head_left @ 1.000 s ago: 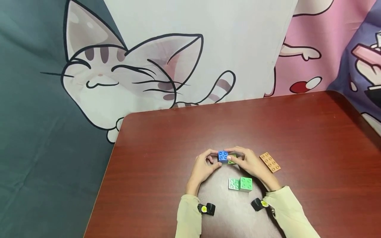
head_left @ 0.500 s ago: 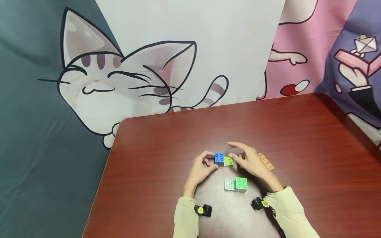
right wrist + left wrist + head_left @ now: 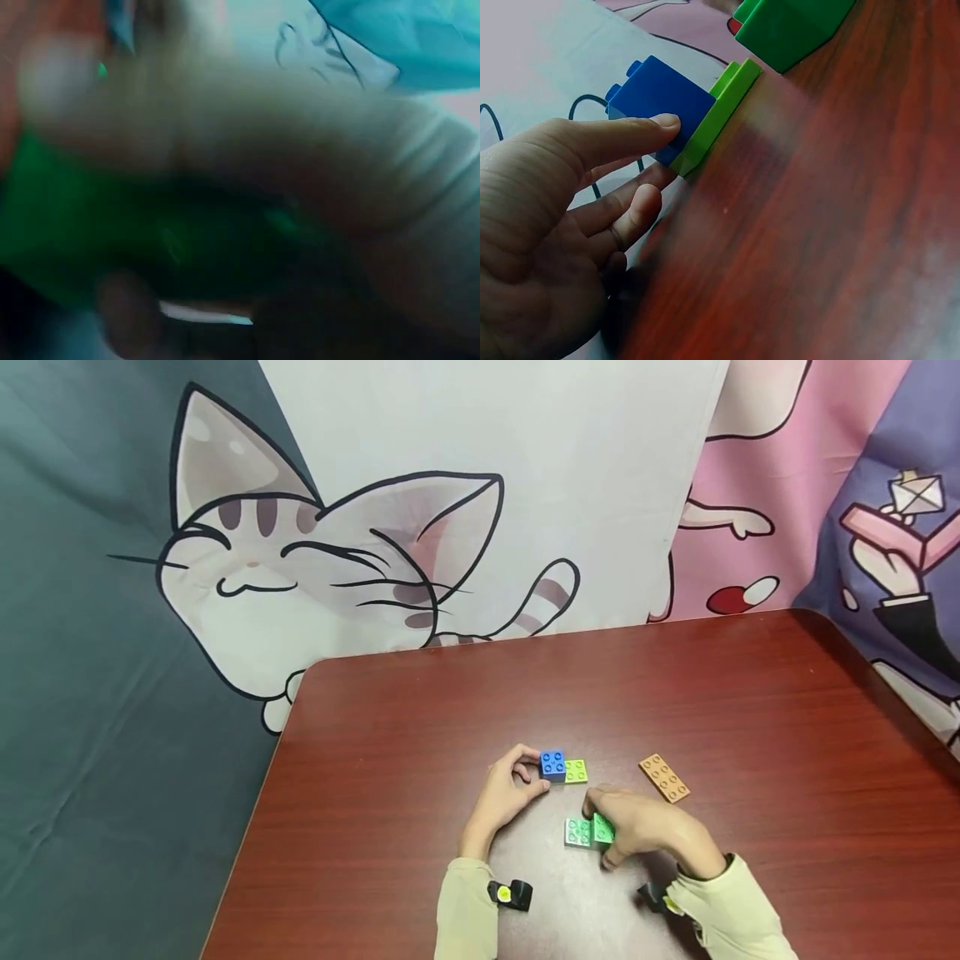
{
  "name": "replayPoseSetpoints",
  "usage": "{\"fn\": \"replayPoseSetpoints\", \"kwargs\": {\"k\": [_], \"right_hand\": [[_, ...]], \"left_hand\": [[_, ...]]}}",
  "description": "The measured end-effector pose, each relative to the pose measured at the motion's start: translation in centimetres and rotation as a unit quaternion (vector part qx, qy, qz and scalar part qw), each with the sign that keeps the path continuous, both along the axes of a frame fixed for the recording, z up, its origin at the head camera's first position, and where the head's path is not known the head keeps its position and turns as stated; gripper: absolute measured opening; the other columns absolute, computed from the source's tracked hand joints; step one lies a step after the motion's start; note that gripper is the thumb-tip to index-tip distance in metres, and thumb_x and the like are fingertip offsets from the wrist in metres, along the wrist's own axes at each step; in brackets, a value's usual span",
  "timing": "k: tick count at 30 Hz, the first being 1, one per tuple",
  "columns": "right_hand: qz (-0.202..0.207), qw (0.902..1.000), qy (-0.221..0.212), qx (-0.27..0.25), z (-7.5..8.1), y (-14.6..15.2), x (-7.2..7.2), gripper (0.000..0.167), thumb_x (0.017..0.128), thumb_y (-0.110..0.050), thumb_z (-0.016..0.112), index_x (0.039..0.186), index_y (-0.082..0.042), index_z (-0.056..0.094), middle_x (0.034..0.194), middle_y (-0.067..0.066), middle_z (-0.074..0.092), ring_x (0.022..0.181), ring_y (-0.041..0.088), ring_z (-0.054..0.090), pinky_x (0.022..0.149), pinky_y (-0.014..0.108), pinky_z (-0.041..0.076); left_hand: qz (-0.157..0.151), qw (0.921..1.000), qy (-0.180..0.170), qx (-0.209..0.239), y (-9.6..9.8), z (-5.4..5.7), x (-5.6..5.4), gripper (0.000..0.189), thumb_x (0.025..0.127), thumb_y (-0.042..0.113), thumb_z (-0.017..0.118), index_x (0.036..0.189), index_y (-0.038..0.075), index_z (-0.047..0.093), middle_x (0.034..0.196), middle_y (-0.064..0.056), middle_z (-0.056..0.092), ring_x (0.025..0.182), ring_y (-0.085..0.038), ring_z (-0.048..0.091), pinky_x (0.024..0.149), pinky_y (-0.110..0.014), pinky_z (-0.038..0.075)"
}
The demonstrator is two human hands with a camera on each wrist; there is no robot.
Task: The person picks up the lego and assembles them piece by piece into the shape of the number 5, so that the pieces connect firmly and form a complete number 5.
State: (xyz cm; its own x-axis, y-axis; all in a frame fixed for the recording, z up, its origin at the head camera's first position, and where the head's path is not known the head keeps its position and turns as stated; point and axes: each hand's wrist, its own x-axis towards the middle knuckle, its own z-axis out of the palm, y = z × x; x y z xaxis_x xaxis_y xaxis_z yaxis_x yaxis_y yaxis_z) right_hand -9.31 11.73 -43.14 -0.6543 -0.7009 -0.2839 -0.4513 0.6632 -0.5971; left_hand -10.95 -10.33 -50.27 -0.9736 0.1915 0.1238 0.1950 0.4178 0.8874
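Observation:
My left hand (image 3: pixel 504 793) pinches a blue toy building brick (image 3: pixel 552 764) between thumb and forefinger. That brick sits on the left half of a flat lime-green brick (image 3: pixel 576 771), whose right studs stay bare. In the left wrist view the thumb lies along the blue brick's side (image 3: pixel 656 94). Nearer the body, my right hand (image 3: pixel 648 822) curls over a tall green brick (image 3: pixel 602 829), with thumb at its front and fingers behind, covering part of it. A lower pale green brick (image 3: pixel 577 832) stands against its left side. The right wrist view is blurred, with green (image 3: pixel 150 225) between the fingers.
A flat orange eight-stud brick (image 3: pixel 664 777) lies slantwise behind the right hand on the brown table (image 3: pixel 390 735). Curtains with a cartoon cat (image 3: pixel 255 593) hang beyond the table's far edge.
My right hand has left the lime-green brick and come down toward the body onto the tall green brick. The left hand keeps its pinch on the blue brick.

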Motion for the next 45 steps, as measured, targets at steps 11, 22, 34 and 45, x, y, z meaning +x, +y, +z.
{"fn": "replayPoseSetpoints", "kwargs": {"k": [11, 22, 34, 45], "right_hand": [[-0.040, 0.9941, 0.076, -0.066, -0.5, 0.9, -1.2, 0.038, 0.060, -0.007, 0.076, 0.090, -0.013, 0.055, 0.072, -0.007, 0.047, 0.064, 0.009, 0.043, 0.055, 0.026, 0.037], [-0.104, 0.9659, 0.181, -0.153, 0.6, 2.1, -2.4, 0.037, 0.066, -0.008, 0.078, 0.097, -0.012, 0.058, 0.075, -0.008, 0.054, 0.065, 0.009, 0.046, 0.057, 0.028, 0.040], [-0.172, 0.9316, 0.266, -0.179, -1.0, 0.1, -3.0, 0.055, 0.063, -0.008, 0.077, 0.110, -0.006, 0.050, 0.088, 0.004, 0.060, 0.076, 0.020, 0.050, 0.063, 0.036, 0.042], [-0.178, 0.9197, 0.242, -0.252, -1.6, -0.4, -3.3, 0.044, 0.062, 0.000, 0.078, 0.098, -0.009, 0.055, 0.083, -0.002, 0.061, 0.072, 0.012, 0.055, 0.061, 0.032, 0.046]], "left_hand": [[0.003, 1.0000, -0.002, -0.006, 0.2, -0.3, 0.1, 0.036, 0.074, 0.012, 0.078, 0.106, 0.016, 0.062, 0.093, 0.004, 0.064, 0.073, -0.017, 0.053, 0.086, -0.037, 0.028], [-0.010, 0.9989, 0.011, -0.045, 0.0, -0.3, 0.0, 0.041, 0.072, 0.021, 0.079, 0.109, 0.020, 0.061, 0.082, -0.001, 0.059, 0.077, -0.012, 0.052, 0.086, -0.037, 0.028], [-0.051, 0.9967, -0.032, 0.055, -0.4, 0.9, 0.0, 0.039, 0.086, 0.023, 0.068, 0.122, 0.013, 0.058, 0.114, 0.001, 0.062, 0.092, -0.019, 0.057, 0.089, -0.038, 0.032], [-0.045, 0.9928, -0.053, 0.097, -0.2, 3.4, 0.7, 0.029, 0.097, 0.016, 0.051, 0.119, 0.001, 0.059, 0.116, -0.013, 0.061, 0.103, -0.020, 0.057, 0.086, -0.032, 0.043]]}}
